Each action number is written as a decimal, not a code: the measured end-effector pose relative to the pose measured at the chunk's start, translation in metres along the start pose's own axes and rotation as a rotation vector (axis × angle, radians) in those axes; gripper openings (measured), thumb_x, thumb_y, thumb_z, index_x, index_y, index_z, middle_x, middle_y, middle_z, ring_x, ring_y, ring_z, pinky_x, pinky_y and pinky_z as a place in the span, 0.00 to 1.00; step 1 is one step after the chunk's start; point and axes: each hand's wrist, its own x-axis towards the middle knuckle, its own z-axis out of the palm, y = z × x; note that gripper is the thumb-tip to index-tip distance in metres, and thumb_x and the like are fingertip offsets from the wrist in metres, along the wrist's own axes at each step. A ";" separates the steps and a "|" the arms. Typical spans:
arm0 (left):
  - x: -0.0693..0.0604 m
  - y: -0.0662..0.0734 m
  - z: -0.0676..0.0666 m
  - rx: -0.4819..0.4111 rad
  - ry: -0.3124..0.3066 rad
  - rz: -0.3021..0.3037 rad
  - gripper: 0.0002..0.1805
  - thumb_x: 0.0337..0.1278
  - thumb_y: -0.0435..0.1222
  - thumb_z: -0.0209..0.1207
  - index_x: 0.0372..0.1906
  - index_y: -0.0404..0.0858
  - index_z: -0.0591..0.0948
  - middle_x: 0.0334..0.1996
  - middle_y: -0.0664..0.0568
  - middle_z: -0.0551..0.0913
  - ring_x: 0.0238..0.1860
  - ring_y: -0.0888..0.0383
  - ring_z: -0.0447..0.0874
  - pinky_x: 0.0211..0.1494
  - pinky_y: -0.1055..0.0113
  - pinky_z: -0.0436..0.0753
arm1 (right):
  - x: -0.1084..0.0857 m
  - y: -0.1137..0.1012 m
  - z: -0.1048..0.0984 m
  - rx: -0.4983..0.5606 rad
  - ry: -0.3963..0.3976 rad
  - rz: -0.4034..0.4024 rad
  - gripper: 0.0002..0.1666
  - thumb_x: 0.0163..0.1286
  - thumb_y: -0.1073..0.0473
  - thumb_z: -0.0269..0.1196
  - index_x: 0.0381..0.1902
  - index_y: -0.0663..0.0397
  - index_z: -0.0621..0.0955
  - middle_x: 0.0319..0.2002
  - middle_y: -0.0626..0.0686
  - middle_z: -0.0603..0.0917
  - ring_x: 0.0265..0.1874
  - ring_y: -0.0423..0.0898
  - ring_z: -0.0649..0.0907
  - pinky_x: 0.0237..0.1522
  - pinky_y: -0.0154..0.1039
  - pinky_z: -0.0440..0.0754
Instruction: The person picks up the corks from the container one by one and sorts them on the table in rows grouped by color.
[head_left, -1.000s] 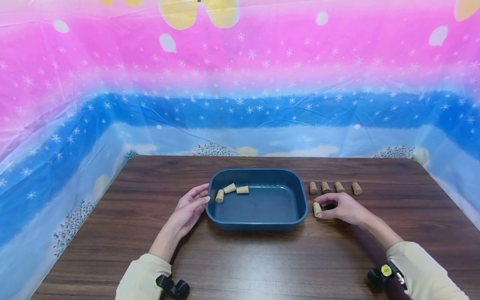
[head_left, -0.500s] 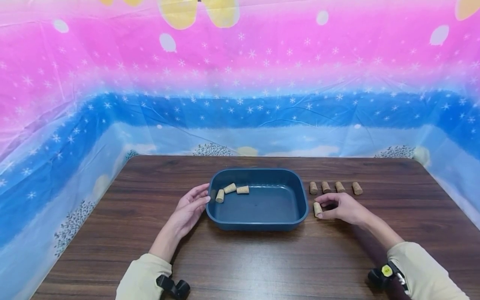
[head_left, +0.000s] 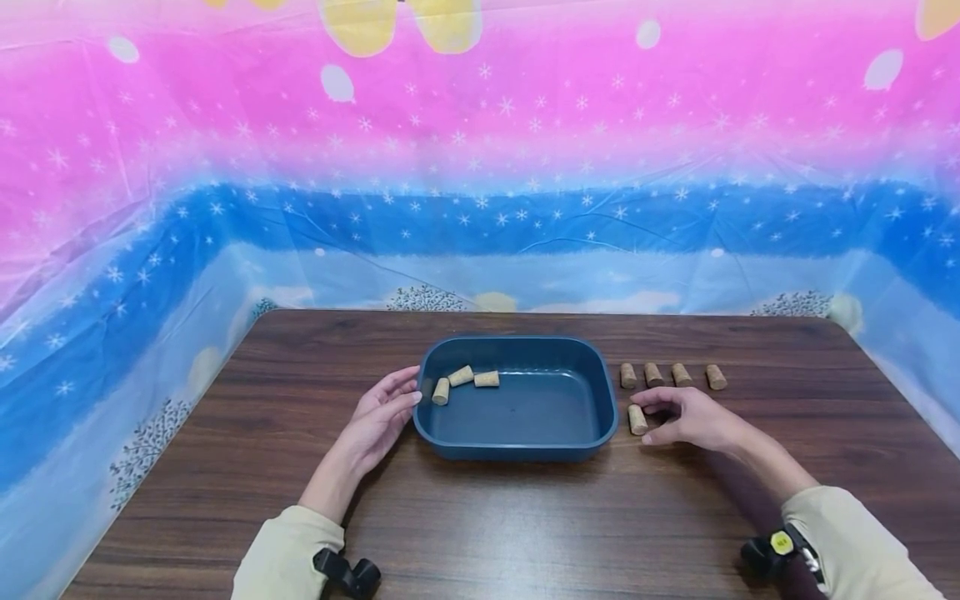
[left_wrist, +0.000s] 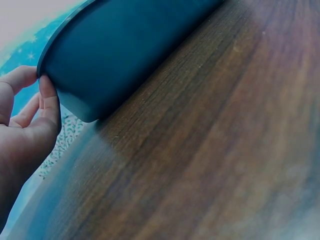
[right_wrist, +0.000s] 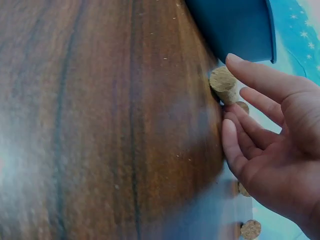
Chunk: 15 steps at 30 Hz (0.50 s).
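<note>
Right hand: bent loosely around the near cork, thumb and fingers parted; the right hand (head_left: 693, 417) shows no firm grip, and whether a fingertip touches the cork I cannot tell.
Near cork: the near cork (head_left: 637, 419) is on the desk (head_left: 517, 517), just beside the right end of the tub (head_left: 517, 452), and seems to lie on its side with one end toward the person.
Left hand: fingers and thumb extended, tips touching the outside of the tub's left end near the rim; the left hand (head_left: 378, 421) lifts nothing.
Tub: blue, rectangular with rounded corners, sitting flat on the desk between the two hands.
Corks inside: three, all toward the left end of the tub: the leftmost cork (head_left: 441, 392), the middle cork (head_left: 461, 376) and the inner cork (head_left: 487, 379).
Back row: four corks on the desk beyond the right hand, the row (head_left: 652, 375) having a wider gap before its rightmost cork.
Step at the cork: judged to be the handling of one single cork, with the left hand steadying the tub; taking hold or letting go, this moment does not settle.
Right hand's next need: to grasp, thumb and forefinger would have to close evenly on the sides so the cork does not roll; to leave it, they should part wider and draw back without nudging it.
</note>
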 end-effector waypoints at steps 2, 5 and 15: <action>0.000 0.000 0.000 0.002 -0.002 0.007 0.28 0.63 0.21 0.50 0.68 0.26 0.61 0.46 0.47 0.72 0.45 0.60 0.74 0.49 0.73 0.77 | -0.002 -0.001 -0.002 0.000 -0.024 -0.009 0.37 0.55 0.59 0.73 0.61 0.69 0.73 0.55 0.64 0.77 0.55 0.61 0.75 0.50 0.44 0.77; 0.000 0.000 0.000 0.000 -0.002 0.015 0.28 0.63 0.20 0.50 0.67 0.25 0.61 0.45 0.47 0.72 0.45 0.61 0.74 0.48 0.74 0.77 | -0.004 -0.002 -0.005 -0.015 -0.034 -0.023 0.38 0.56 0.59 0.73 0.61 0.68 0.73 0.56 0.64 0.77 0.56 0.62 0.75 0.51 0.44 0.77; 0.000 -0.001 0.000 -0.018 0.009 0.005 0.28 0.63 0.20 0.50 0.68 0.26 0.61 0.46 0.47 0.72 0.44 0.61 0.74 0.46 0.75 0.78 | -0.010 -0.024 -0.012 -0.049 0.066 -0.020 0.32 0.64 0.55 0.67 0.62 0.65 0.73 0.57 0.64 0.77 0.55 0.59 0.77 0.48 0.41 0.79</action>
